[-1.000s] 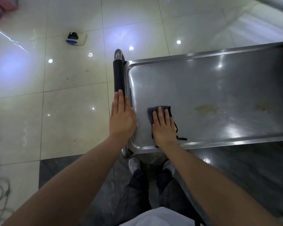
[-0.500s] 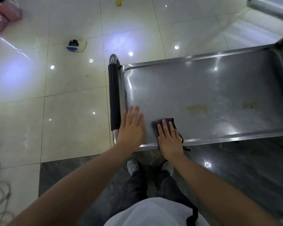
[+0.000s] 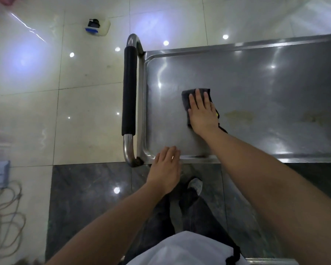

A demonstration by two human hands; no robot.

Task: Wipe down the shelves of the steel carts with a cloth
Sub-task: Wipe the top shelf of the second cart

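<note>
Right hand [image 3: 203,111], fingers flat, presses the cloth [image 3: 187,96] on the top shelf [image 3: 256,88]; left hand [image 3: 165,168] rests open on its rim. Mid-wipe; next, probably sweep toward the yellowish stains [image 3: 239,115].

Steel cart shelf [image 3: 256,77] w/ raised rim: dark cloth [image 3: 186,97] flat on it near left end, yellowish stains [image 3: 239,115] to its right.

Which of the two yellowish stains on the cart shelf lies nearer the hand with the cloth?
The left stain, just right of the right hand pressing the cloth; the other stain lies farther right.
</note>
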